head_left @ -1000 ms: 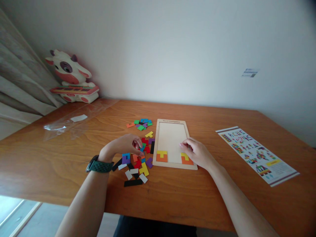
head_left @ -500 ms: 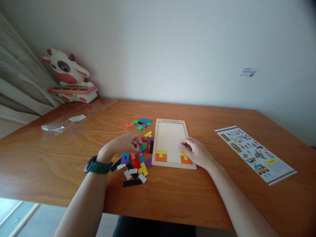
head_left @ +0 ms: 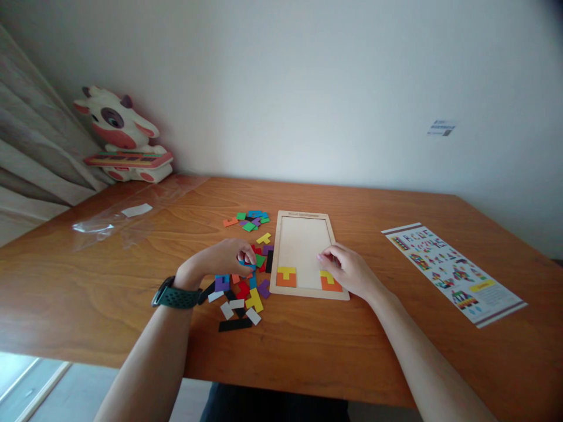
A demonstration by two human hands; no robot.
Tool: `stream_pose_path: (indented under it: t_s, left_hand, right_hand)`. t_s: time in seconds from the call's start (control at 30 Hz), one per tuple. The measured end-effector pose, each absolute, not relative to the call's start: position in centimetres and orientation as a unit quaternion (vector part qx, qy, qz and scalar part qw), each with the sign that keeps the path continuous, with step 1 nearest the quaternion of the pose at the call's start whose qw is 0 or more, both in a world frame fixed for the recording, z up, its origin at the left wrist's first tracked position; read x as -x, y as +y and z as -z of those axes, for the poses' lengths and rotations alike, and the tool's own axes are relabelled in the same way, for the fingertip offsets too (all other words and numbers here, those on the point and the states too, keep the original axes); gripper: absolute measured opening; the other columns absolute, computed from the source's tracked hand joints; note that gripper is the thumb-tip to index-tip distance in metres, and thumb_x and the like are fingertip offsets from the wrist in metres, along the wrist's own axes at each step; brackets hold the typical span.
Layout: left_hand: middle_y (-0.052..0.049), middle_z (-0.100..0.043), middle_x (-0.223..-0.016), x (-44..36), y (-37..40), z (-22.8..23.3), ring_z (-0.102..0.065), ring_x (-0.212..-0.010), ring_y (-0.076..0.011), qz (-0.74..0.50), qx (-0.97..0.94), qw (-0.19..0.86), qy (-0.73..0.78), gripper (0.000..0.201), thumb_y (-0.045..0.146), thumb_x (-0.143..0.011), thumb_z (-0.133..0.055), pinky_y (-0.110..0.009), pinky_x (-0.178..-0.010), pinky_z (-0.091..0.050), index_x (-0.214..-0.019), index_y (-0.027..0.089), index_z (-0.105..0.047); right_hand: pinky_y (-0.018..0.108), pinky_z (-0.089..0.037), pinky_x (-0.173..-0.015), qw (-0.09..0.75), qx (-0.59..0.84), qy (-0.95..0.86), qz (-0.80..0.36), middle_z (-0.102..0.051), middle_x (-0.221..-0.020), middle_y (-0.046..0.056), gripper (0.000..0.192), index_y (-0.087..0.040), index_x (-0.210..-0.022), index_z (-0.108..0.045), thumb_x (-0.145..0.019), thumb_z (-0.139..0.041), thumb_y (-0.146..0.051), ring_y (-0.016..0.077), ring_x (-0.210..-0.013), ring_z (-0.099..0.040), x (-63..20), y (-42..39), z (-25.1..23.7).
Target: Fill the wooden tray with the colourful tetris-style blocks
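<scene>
Looking down at the orange-brown wooden tabletop [head_left: 352,328], I see my left hand [head_left: 222,259] w/ fingers curled over the loose heap of small flat coloured puzzle pieces [head_left: 244,290], pinching a small blue piece [head_left: 247,265] at the fingertips; grip looks closed on it, though the piece is mostly hidden. Dark green watch [head_left: 176,295] sits on that wrist. Heap lies just left of the pale wooden rectangular puzzle tray [head_left: 303,243], near the tabletop's front edge, approx. mid-width.

My right hand [head_left: 347,271] rests on the tray's right rim, fingers bent, tips touching the yellow-and-orange pieces [head_left: 329,281] set in the tray's near right corner. Can't tell if it grips anything; looks more like pressing. Another yellow-and-orange pair [head_left: 286,276] fills the near left corner of the tray; rest of the tray floor is bare wood.

A second, smaller cluster of coloured pieces [head_left: 250,220] sits just beyond the heap, beside the tray's far left corner. Printed sheet w/ colourful pattern pics [head_left: 453,271] lies well apart toward the right edge. Clear plastic bag [head_left: 127,217] lies toward the far left corner, and a white-and-pink cow toy [head_left: 121,138] stands beyond it by the wall.
</scene>
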State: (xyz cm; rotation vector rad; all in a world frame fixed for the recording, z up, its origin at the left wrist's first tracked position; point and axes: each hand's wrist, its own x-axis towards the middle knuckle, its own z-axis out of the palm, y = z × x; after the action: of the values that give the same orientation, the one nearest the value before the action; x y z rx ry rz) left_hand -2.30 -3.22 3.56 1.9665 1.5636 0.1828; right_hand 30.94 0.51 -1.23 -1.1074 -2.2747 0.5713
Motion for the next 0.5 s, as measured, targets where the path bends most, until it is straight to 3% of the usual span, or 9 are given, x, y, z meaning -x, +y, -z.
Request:
stream_pose_path:
  t_s: [0.27, 0.5]
  left_hand:
    - [0.0, -0.07, -0.074, 2.3, -3.4, -4.2, -0.062, -0.067, -0.0146, -0.09, -0.735, 0.352, 0.572, 0.016, 0.032, -0.07, -0.071, -0.023, -0.058, -0.043, -0.079, 0.018, -0.069]
    - [-0.002, -0.07, -0.078, 0.4, -3.2, -4.1, -0.066, -0.072, -0.0147, -0.294, -0.647, 0.506, 0.489, 0.039, 0.048, -0.074, -0.079, -0.026, -0.066, -0.052, -0.091, 0.015, -0.064]
  right_hand:
    - [0.03, -0.044, -0.067, 0.266, 0.412, -0.845, -0.212, -0.064, -0.083, 0.004, 0.029, -0.021, -0.082, -0.061, -0.099, -0.05, -0.041, 0.0177, -0.073, -0.06, -31.0, 0.6, 1.3]
    - [0.031, -0.045, -0.067, 0.316, 0.403, -0.835, -0.203, -0.064, -0.079, 0.004, 0.026, -0.021, -0.083, -0.061, -0.099, -0.05, -0.038, 0.0174, -0.069, -0.057, -30.1, 0.0, 0.6]
